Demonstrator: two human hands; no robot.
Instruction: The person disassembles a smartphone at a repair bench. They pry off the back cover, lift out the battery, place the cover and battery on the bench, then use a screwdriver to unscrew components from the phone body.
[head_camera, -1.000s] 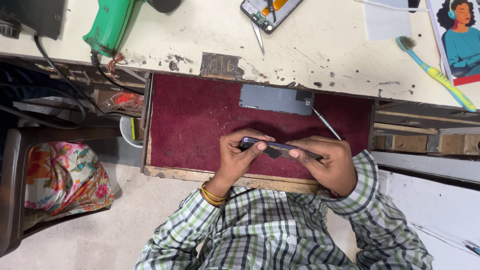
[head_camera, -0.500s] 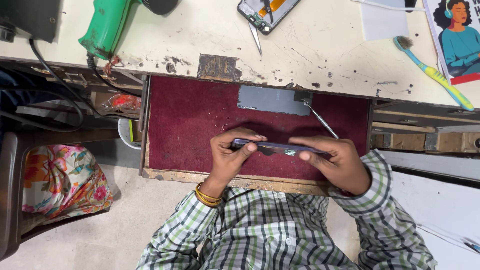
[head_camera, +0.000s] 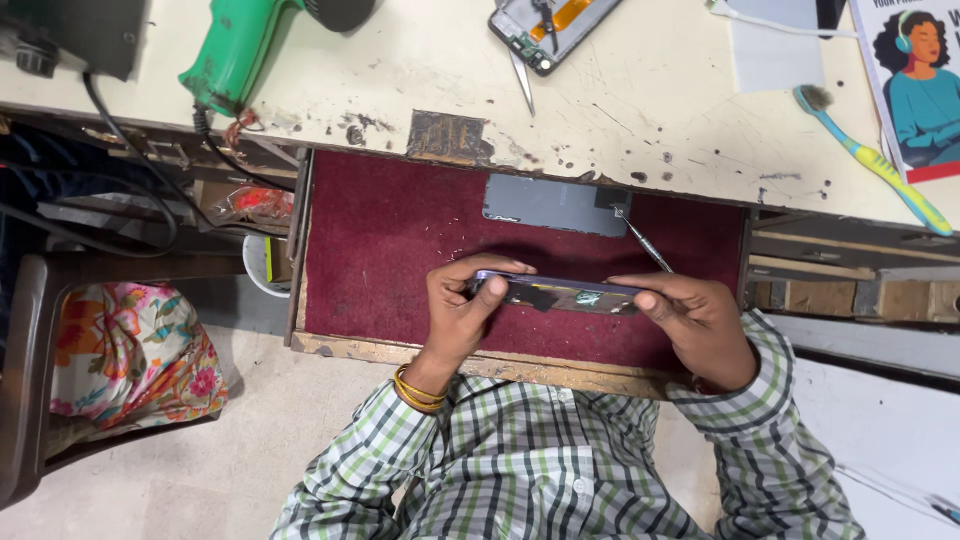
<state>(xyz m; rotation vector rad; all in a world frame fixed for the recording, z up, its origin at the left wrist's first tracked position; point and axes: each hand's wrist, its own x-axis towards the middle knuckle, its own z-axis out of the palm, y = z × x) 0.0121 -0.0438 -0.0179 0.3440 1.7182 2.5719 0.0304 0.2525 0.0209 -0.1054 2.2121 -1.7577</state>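
Both your hands clamp one phone.
Your left hand (head_camera: 462, 310) and right hand (head_camera: 700, 325) pinch the phone's (head_camera: 555, 293) ends edge-on, above the maroon-lined drawer (head_camera: 380, 250).

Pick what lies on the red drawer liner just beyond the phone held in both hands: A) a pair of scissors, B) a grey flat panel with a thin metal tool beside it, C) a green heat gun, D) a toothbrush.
B: a grey flat panel lies on the red drawer liner past the phone, with a thin metal tool at its right end; the left hand and right hand hold the phone by its ends.
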